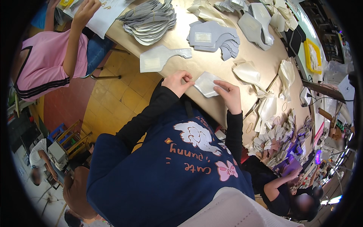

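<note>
A small pale grey, shiny flat cut piece (206,84) is held at the table's near edge, between my two hands. My left hand (177,83) is closed in a pinch at the left corner of the piece. On the opposite side, my right hand (229,94) grips its right edge between thumb and fingers. Just beyond my left hand lies a grey paddle-shaped cut piece (162,58) with a pale rectangle on it. Farther back is a fanned stack of similar grey pieces (211,37).
A thick bundle of grey pieces (149,22) sits at the far left of the table (177,38). Cream pieces (247,72) and a heap of scraps (280,140) lie to the right. A yellow tray (313,56) stands beyond. A person in pink (53,60) sits at left.
</note>
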A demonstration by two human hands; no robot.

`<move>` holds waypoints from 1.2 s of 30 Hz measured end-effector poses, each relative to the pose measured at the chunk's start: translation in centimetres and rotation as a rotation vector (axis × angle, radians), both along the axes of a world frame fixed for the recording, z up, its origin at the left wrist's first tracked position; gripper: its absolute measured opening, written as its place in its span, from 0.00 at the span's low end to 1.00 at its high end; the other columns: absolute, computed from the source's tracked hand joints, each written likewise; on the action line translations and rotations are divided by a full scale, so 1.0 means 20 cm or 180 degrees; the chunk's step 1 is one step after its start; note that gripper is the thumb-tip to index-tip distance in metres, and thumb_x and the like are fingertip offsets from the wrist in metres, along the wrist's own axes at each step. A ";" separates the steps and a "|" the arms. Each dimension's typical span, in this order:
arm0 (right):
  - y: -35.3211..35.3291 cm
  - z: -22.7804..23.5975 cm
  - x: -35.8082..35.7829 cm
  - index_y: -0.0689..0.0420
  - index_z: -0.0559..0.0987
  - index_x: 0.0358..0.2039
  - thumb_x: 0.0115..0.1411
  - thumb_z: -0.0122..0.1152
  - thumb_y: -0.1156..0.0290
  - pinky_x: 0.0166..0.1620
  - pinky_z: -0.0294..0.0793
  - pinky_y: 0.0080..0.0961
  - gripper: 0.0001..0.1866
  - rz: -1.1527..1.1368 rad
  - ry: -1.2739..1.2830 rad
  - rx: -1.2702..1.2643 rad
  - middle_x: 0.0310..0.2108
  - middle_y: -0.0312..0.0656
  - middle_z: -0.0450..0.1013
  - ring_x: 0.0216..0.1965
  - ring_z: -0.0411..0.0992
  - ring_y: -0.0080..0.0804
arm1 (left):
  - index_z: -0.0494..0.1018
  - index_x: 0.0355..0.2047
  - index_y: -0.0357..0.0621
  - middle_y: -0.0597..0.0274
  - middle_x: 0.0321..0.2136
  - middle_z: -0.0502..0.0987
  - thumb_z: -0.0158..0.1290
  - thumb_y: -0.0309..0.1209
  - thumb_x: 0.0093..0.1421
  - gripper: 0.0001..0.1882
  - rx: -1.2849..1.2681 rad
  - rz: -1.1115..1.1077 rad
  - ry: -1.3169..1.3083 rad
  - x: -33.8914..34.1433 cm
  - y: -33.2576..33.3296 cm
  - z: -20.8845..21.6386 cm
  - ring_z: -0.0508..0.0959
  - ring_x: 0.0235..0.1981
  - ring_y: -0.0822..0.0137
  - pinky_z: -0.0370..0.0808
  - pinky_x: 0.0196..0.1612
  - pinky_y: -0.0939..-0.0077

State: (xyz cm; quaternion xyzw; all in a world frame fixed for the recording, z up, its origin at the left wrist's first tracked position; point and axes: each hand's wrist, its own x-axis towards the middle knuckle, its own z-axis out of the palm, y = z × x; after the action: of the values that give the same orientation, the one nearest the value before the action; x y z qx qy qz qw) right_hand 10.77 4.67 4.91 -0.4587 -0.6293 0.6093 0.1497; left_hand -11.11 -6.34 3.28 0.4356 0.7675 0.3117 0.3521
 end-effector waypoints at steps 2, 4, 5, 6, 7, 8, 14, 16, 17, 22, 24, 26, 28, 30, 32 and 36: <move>0.00 0.00 0.00 0.66 0.82 0.45 0.56 0.65 0.77 0.45 0.73 0.17 0.15 0.0022 0.0002 0.0054 0.39 0.41 0.81 0.39 0.75 0.20 | 0.79 0.35 0.49 0.69 0.29 0.79 0.65 0.39 0.51 0.13 0.0021 -0.0040 0.0059 0.00 0.00 0.00 0.75 0.22 0.70 0.73 0.29 0.74; 0.00 0.00 0.00 0.66 0.82 0.45 0.56 0.65 0.76 0.45 0.73 0.17 0.15 0.0016 -0.0030 0.0033 0.39 0.41 0.81 0.39 0.75 0.20 | 0.79 0.35 0.50 0.69 0.29 0.79 0.65 0.38 0.51 0.13 0.0094 -0.0018 0.0070 0.01 0.00 0.00 0.75 0.22 0.70 0.72 0.29 0.74; 0.00 -0.01 -0.01 0.66 0.82 0.45 0.56 0.65 0.76 0.45 0.73 0.17 0.15 0.0021 -0.0043 0.0036 0.39 0.41 0.81 0.39 0.75 0.20 | 0.79 0.35 0.50 0.70 0.29 0.79 0.65 0.38 0.51 0.12 0.0119 -0.0007 0.0082 0.00 0.01 0.00 0.75 0.22 0.69 0.72 0.29 0.74; 0.00 -0.01 -0.01 0.66 0.82 0.44 0.56 0.65 0.76 0.46 0.73 0.19 0.15 0.0011 -0.0056 0.0021 0.40 0.43 0.81 0.40 0.76 0.22 | 0.79 0.35 0.50 0.70 0.29 0.78 0.65 0.37 0.51 0.12 0.0145 -0.0037 0.0065 0.01 0.01 0.01 0.74 0.22 0.69 0.72 0.28 0.74; 0.00 0.00 -0.01 0.66 0.82 0.44 0.56 0.65 0.76 0.47 0.74 0.20 0.14 0.0007 -0.0079 0.0021 0.40 0.44 0.81 0.41 0.77 0.24 | 0.79 0.35 0.50 0.70 0.29 0.78 0.64 0.36 0.52 0.11 0.0172 -0.0067 0.0047 0.01 0.01 0.01 0.74 0.22 0.69 0.72 0.28 0.74; 0.00 0.00 -0.01 0.66 0.82 0.43 0.56 0.64 0.77 0.49 0.74 0.21 0.14 0.0002 -0.0123 0.0025 0.41 0.46 0.81 0.42 0.78 0.26 | 0.79 0.35 0.51 0.70 0.30 0.78 0.64 0.35 0.52 0.10 0.0191 -0.0098 0.0027 0.01 0.02 0.01 0.74 0.22 0.69 0.72 0.28 0.74; 0.00 0.00 -0.02 0.66 0.82 0.45 0.56 0.65 0.76 0.47 0.73 0.19 0.15 0.0015 -0.0083 0.0079 0.40 0.43 0.81 0.41 0.76 0.23 | 0.80 0.37 0.52 0.67 0.36 0.77 0.59 0.30 0.55 0.08 0.0071 -0.0384 0.0013 0.02 0.02 0.02 0.80 0.36 0.62 0.76 0.39 0.67; 0.00 0.00 -0.01 0.66 0.82 0.45 0.56 0.65 0.76 0.48 0.73 0.20 0.15 0.0013 -0.0060 0.0047 0.41 0.44 0.81 0.41 0.76 0.23 | 0.81 0.39 0.53 0.67 0.38 0.76 0.58 0.29 0.56 0.10 0.0380 -0.0471 0.0065 0.02 0.02 0.01 0.79 0.37 0.62 0.76 0.40 0.68; 0.00 0.00 -0.01 0.66 0.82 0.45 0.56 0.65 0.76 0.48 0.73 0.20 0.15 0.0021 -0.0041 0.0050 0.41 0.44 0.81 0.42 0.76 0.24 | 0.81 0.40 0.54 0.67 0.39 0.75 0.58 0.28 0.56 0.12 0.0469 -0.0510 0.0061 0.02 0.01 0.00 0.79 0.37 0.62 0.76 0.40 0.68; 0.01 -0.01 0.00 0.66 0.82 0.44 0.56 0.65 0.76 0.49 0.73 0.20 0.15 0.0057 -0.0092 0.0070 0.41 0.44 0.80 0.42 0.76 0.24 | 0.80 0.48 0.58 0.65 0.41 0.73 0.57 0.26 0.57 0.18 0.0905 -0.0764 0.0636 0.03 0.00 -0.05 0.78 0.37 0.63 0.76 0.38 0.71; 0.01 -0.01 0.00 0.66 0.82 0.44 0.56 0.64 0.76 0.49 0.73 0.20 0.15 0.0067 -0.0100 0.0073 0.41 0.44 0.80 0.43 0.76 0.24 | 0.80 0.49 0.58 0.65 0.42 0.73 0.57 0.26 0.57 0.19 0.0898 -0.0813 0.0678 0.03 0.00 -0.05 0.77 0.39 0.62 0.75 0.39 0.70; 0.01 -0.01 -0.01 0.66 0.82 0.44 0.56 0.64 0.76 0.49 0.73 0.20 0.15 0.0084 -0.0081 0.0092 0.41 0.44 0.81 0.43 0.76 0.25 | 0.80 0.49 0.58 0.65 0.43 0.72 0.56 0.26 0.57 0.19 0.0882 -0.0833 0.0666 0.02 0.00 -0.04 0.77 0.41 0.62 0.75 0.40 0.69; 0.00 -0.01 -0.01 0.66 0.82 0.44 0.56 0.64 0.76 0.49 0.73 0.20 0.15 0.0065 -0.0086 0.0073 0.41 0.44 0.81 0.42 0.76 0.24 | 0.79 0.50 0.58 0.65 0.43 0.72 0.56 0.25 0.57 0.20 0.0919 -0.0900 0.0717 0.02 0.00 -0.03 0.77 0.41 0.62 0.75 0.39 0.69; 0.00 -0.01 -0.01 0.66 0.82 0.44 0.56 0.64 0.76 0.49 0.73 0.20 0.15 0.0068 -0.0085 0.0090 0.40 0.44 0.81 0.42 0.76 0.24 | 0.79 0.50 0.58 0.64 0.43 0.71 0.55 0.25 0.56 0.21 0.0947 -0.0955 0.0782 0.02 0.01 -0.03 0.77 0.40 0.61 0.75 0.39 0.69; 0.00 -0.01 -0.01 0.66 0.82 0.44 0.56 0.64 0.76 0.49 0.73 0.20 0.15 0.0080 -0.0102 0.0113 0.40 0.44 0.81 0.42 0.76 0.24 | 0.78 0.51 0.58 0.63 0.43 0.71 0.55 0.25 0.55 0.22 0.0939 -0.1009 0.0855 0.02 0.01 -0.02 0.77 0.40 0.61 0.75 0.39 0.68; 0.01 -0.01 0.00 0.66 0.82 0.44 0.56 0.64 0.76 0.49 0.73 0.21 0.14 0.0116 -0.0129 0.0169 0.40 0.44 0.81 0.42 0.76 0.25 | 0.76 0.53 0.56 0.61 0.43 0.70 0.55 0.25 0.55 0.24 0.0921 -0.1122 0.1027 0.04 0.02 0.00 0.76 0.40 0.59 0.75 0.41 0.67</move>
State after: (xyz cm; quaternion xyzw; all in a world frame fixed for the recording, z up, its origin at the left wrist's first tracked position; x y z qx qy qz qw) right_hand 10.78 4.79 4.68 -0.4553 -0.6564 0.5855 0.1379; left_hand -10.33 -5.97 3.22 0.6521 0.6736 0.2786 0.2082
